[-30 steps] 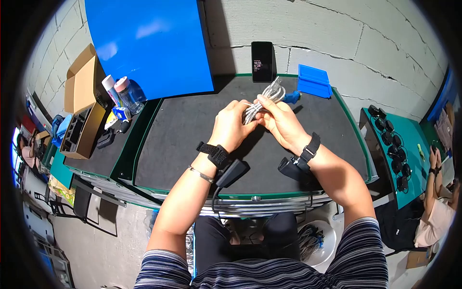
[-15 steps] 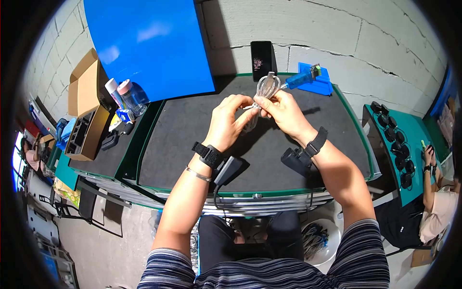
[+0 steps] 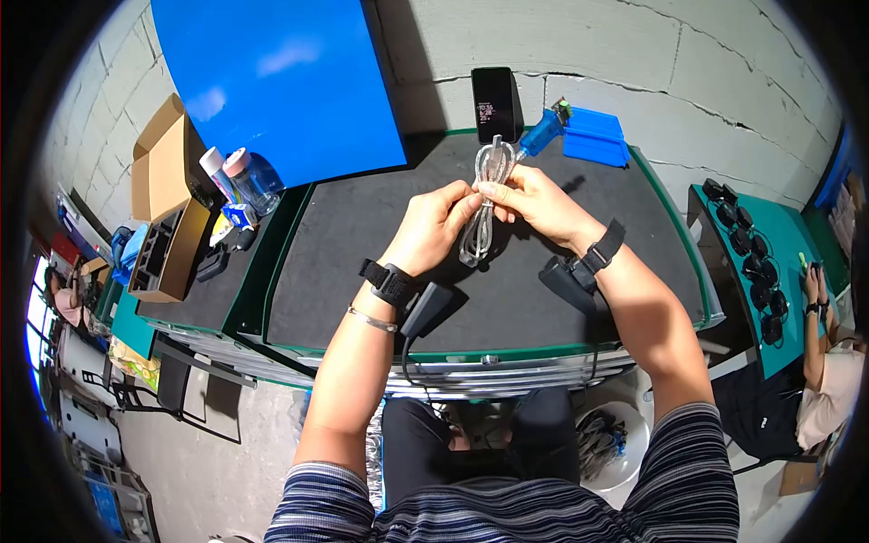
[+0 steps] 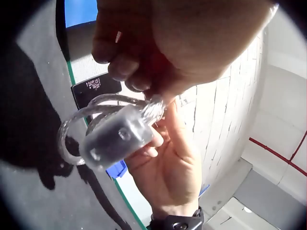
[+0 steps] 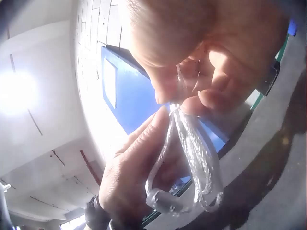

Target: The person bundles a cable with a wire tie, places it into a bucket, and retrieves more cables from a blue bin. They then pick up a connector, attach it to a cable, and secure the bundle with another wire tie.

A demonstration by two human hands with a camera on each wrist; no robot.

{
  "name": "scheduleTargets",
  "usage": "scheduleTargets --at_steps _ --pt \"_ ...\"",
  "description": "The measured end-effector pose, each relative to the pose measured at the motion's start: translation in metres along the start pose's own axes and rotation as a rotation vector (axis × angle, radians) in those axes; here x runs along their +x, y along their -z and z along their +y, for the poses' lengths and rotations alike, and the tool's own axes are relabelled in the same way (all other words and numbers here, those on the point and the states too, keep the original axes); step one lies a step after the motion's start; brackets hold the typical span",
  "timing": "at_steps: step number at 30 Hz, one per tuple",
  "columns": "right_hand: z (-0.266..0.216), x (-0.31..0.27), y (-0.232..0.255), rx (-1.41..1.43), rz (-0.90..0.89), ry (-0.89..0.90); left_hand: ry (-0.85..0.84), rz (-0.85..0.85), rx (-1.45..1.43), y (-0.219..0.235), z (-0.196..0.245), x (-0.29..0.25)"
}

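Observation:
A coiled translucent cable [image 3: 482, 232] hangs upright between the two hands, bunched at its middle. Its loops show in the right wrist view [image 5: 196, 158], and a grey cylindrical piece [image 4: 117, 139] fills the near part of the left wrist view. The left hand [image 3: 427, 226] pinches the bunched middle from the left with thumb and forefinger. From the right, the right hand [image 3: 543, 208] pinches the same spot, thumb on top. A blue connector [image 3: 541, 133] with a green end sticks out beyond the right hand's fingers.
A phone [image 3: 493, 107] leans at the dark mat's [image 3: 362, 299] back edge, left of a blue tray [image 3: 595, 138]. To the left stand an open cardboard box [image 3: 161, 258] and bottles [image 3: 252, 185]. A white bucket [image 3: 634, 452] of cables is below right.
The coil has turned from slanted to upright, its lower loops now hanging clear. Its blue connector swung up, then shifted left. Both hands still pinch the middle, the left fingers closer in.

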State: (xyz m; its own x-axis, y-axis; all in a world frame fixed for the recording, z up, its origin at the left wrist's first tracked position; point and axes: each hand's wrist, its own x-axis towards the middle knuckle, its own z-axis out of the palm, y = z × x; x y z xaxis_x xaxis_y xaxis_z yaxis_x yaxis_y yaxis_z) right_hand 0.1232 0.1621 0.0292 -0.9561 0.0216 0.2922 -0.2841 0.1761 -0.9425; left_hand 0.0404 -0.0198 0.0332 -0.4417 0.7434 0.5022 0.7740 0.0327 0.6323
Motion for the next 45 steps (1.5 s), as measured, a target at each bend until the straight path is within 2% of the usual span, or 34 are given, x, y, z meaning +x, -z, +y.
scheduleTargets --at_steps 2,3,5,8,11,14,19,22,25,27,29,33,35,37,38,40,41,43,45 --pt "0.003 0.002 0.002 0.000 0.010 -0.009 0.131 -0.020 -0.083 -0.003 -0.003 0.001" --pt "0.004 0.002 0.003 -0.001 0.016 -0.022 0.128 -0.021 -0.082 -0.004 -0.004 0.001" --pt "0.005 0.003 0.003 0.020 0.016 -0.014 0.029 0.088 -0.016 -0.005 -0.005 0.002" --pt "0.004 0.003 0.006 0.065 -0.010 -0.027 -0.071 0.102 0.077 0.000 -0.001 0.002" --pt "-0.002 0.000 0.008 0.114 -0.048 -0.044 -0.102 0.125 0.026 0.000 0.003 0.002" --pt "0.000 0.000 0.011 0.215 -0.071 -0.128 -0.122 0.110 0.056 0.001 0.005 0.002" --pt "0.002 0.000 0.013 0.290 -0.113 -0.154 -0.191 0.113 0.132 0.002 0.007 0.001" --pt "0.005 0.001 0.014 0.306 -0.094 -0.148 -0.159 0.108 0.164 0.000 0.010 0.000" --pt "0.004 0.001 0.013 0.221 -0.089 -0.144 -0.205 0.078 0.242 -0.002 0.006 0.002" --pt "0.004 0.000 0.009 0.136 -0.085 -0.076 -0.221 0.068 0.213 -0.004 0.002 0.002" --pt "0.005 0.000 0.005 0.123 -0.062 -0.073 -0.200 0.006 0.238 -0.004 -0.001 0.002" --pt "0.006 0.001 0.002 -0.021 -0.022 -0.050 -0.161 0.026 0.184 -0.004 0.001 0.000" --pt "0.010 0.002 -0.001 -0.199 0.053 0.068 -0.145 0.049 0.162 -0.005 0.000 0.000" --pt "0.008 0.001 -0.004 -0.238 0.072 0.063 -0.031 0.053 0.126 -0.004 0.000 -0.001" --pt "0.007 0.000 -0.007 -0.219 0.089 0.114 -0.027 0.057 0.125 -0.004 0.000 -0.001" --pt "0.002 -0.003 -0.009 -0.219 0.112 0.155 0.157 0.028 -0.069 -0.004 -0.003 -0.001" --pt "0.000 -0.004 -0.012 -0.221 0.105 0.150 0.163 0.032 -0.073 -0.002 -0.005 0.000" --pt "-0.004 -0.005 -0.016 -0.079 0.104 0.179 0.418 -0.166 -0.783 0.006 -0.010 0.002" --pt "-0.010 -0.006 -0.018 -0.013 0.070 0.153 0.404 -0.342 -1.077 0.014 -0.015 0.004"
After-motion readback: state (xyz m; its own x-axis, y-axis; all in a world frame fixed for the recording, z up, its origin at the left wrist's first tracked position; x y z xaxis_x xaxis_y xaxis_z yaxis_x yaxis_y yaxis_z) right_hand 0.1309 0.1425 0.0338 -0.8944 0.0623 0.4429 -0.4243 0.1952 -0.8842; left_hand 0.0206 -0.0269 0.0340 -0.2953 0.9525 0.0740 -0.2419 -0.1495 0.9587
